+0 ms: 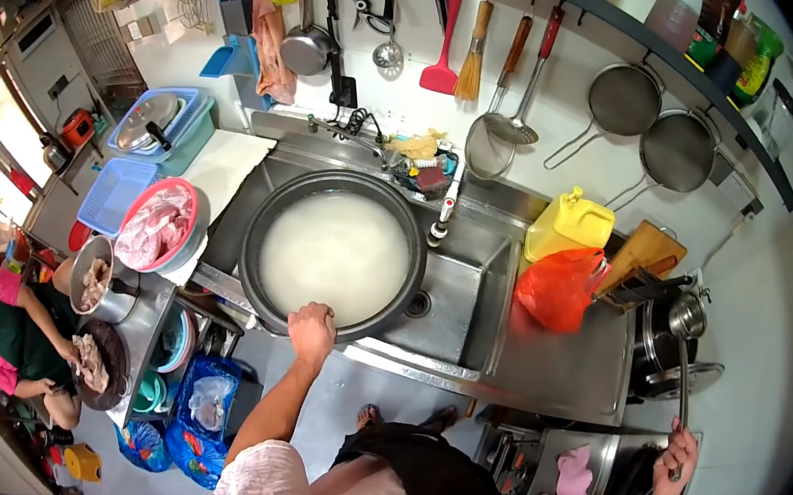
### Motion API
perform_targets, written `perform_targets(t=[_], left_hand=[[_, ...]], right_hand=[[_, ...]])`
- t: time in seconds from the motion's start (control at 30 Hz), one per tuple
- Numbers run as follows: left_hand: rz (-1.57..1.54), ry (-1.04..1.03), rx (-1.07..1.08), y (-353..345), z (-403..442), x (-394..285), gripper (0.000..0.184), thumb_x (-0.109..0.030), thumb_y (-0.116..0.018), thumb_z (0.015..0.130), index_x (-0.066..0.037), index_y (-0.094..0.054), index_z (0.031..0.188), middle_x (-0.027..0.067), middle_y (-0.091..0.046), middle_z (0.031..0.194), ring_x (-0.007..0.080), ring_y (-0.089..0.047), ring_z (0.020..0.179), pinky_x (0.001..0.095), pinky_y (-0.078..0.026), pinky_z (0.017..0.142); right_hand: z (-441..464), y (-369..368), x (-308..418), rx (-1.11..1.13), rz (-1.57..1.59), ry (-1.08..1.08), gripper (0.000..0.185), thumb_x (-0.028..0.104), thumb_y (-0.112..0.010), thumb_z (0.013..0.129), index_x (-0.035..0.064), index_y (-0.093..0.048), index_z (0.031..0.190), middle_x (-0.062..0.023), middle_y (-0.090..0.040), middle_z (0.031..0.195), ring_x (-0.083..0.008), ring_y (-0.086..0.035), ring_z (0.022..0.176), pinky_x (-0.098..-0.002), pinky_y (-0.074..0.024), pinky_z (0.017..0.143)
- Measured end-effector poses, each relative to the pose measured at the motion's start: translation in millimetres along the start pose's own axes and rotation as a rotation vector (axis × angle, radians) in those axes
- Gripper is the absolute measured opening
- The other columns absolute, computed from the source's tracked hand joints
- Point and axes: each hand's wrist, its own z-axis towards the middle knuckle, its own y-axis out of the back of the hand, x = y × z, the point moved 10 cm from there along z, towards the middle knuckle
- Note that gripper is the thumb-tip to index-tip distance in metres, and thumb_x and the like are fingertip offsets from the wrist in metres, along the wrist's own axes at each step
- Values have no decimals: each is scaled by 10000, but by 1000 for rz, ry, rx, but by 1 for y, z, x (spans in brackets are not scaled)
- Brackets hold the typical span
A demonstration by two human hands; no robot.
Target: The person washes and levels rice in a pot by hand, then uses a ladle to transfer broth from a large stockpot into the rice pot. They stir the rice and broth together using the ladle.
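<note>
A big dark grey basin [257,294] of cloudy whitish liquid [333,255] rests over the left part of the steel sink [458,304]. My left hand [313,331] is closed on the basin's near rim, with the fingers over the edge. Far off to the right, my right hand [678,455] is wrapped around the long handle of a metal ladle [687,319]. The ladle stands nearly upright, bowl end up, in front of a dark pot [653,340]. Its bowl is away from the basin.
A faucet [447,212] hangs over the sink. To its right are a yellow jug [567,224] and a red plastic bag [560,292]. Strainers [624,101] hang on the wall. At left, a pink bowl of meat [203,242] stands near another person [16,334] handling meat.
</note>
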Motion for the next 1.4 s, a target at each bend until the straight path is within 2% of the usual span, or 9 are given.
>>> perform_targets(t=[0.17, 0.2, 0.23, 0.43, 0.47, 0.5, 0.63, 0.87, 1.4], left_hand=[[-19, -41, -22, 1, -1, 0, 57, -101, -675, 800, -141, -679, 759, 35, -644, 773, 251, -626, 770, 416, -422, 730], [-25, -48, -23, 1, -1, 0, 55, -101, -678, 798, -140, -680, 759, 34, -645, 775, 250, -625, 771, 415, -422, 731], [-31, -55, -25, 2, -2, -1, 53, -102, -681, 797, -139, -681, 758, 32, -645, 776, 249, -624, 773, 414, -421, 732], [-70, -81, -49, 7, -5, -1, 32, -107, -691, 793, -136, -692, 778, 28, -646, 795, 243, -617, 794, 410, -418, 745], [-75, -86, -52, 8, -6, -1, 29, -108, -693, 792, -135, -694, 782, 28, -646, 800, 242, -616, 798, 409, -418, 748], [-82, -85, -57, 9, -7, 0, 27, -108, -693, 792, -135, -694, 785, 28, -646, 802, 242, -615, 799, 409, -418, 752], [-92, -67, -74, 13, -8, -1, 21, -111, -689, 797, -132, -695, 798, 26, -640, 805, 239, -610, 805, 406, -416, 769], [-101, -58, -125, 15, -10, 2, 36, -120, -690, 790, -142, -668, 770, 22, -614, 788, 229, -601, 793, 395, -412, 748], [-110, -70, -202, 19, -12, 2, 70, -101, -681, 793, -154, -650, 762, 3, -593, 758, 213, -585, 746, 380, -399, 715]], right_hand=[[-88, -73, -59, 179, 62, -184, 478, 195, -366, 1077, -100, -407, 1451, -30, -518, 812, -73, -457, 471, -275, -361, 376], [-111, -102, -78, 41, -38, -199, 223, 214, -384, 1084, 7, -430, 1153, 3, -463, 663, -83, -398, 403, -266, -318, 344], [-132, -126, -94, -96, -137, -214, 269, 234, -402, 1090, 114, -453, 854, 36, -408, 514, -94, -339, 335, -258, -275, 313], [-151, -144, -170, 160, -18, -494, 341, 359, -408, 1089, 98, -465, 877, -12, -479, 555, -160, -398, 408, -301, -354, 396], [-147, -157, -180, 216, 74, -489, 287, 265, -387, 1073, 0, -426, 1175, -22, -500, 680, -123, -446, 443, -299, -382, 402], [-142, -169, -191, 271, 167, -484, 497, 172, -366, 1057, -98, -387, 1474, -33, -521, 804, -87, -493, 478, -298, -411, 409], [-135, -201, -239, 339, 97, -636, 507, 156, -400, 1037, -102, -370, 1472, -28, -502, 739, -92, -477, 451, -310, -438, 424], [-116, -252, -289, 400, -227, -672, 438, 38, -467, 983, -99, -471, 1399, -23, -470, 686, -61, -431, 397, -259, -340, 325], [-91, -301, -305, 426, -769, -453, 368, 25, -572, 940, -53, -576, 1300, -35, -525, 659, -70, -430, 377, -242, -356, 319]])
